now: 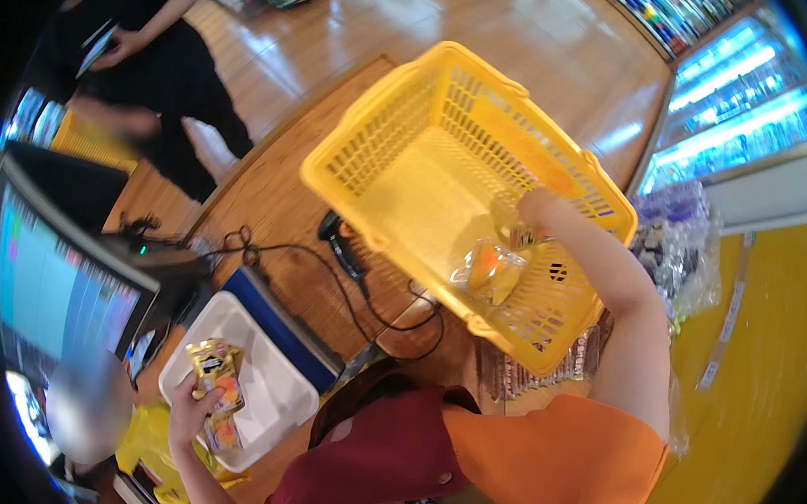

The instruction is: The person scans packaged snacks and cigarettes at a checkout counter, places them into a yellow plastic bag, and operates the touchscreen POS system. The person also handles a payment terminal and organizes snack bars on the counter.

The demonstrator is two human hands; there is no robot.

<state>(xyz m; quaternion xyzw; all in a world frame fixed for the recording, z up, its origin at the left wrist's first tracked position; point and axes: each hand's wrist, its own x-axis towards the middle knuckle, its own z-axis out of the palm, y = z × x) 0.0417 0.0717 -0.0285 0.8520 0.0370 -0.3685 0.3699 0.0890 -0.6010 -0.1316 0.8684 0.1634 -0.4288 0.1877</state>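
Observation:
A yellow plastic shopping basket (370, 240) rests tilted across the wooden counter before me. My right hand (539, 208) reaches down inside it, near the far side. Its fingers are hidden, so I cannot tell whether they grip anything; part of a small packet shows just below them. A clear-wrapped packet with yellow and orange contents (491, 270) lies on the basket floor. Over a white plastic tray (270, 382), my left hand (193, 409) pinches a gold foil packet (216, 369). A similar packet (225, 434) sits below it at the tray's near end.
A corded black handheld scanner (343, 245) lies beside the basket, its cable looping over the counter (319, 302). A monitor (60, 268) stands left, above a yellow plastic bag (153, 451). Bagged goods (671, 245) sit right. Across the counter stands a person (160, 68) holding a phone.

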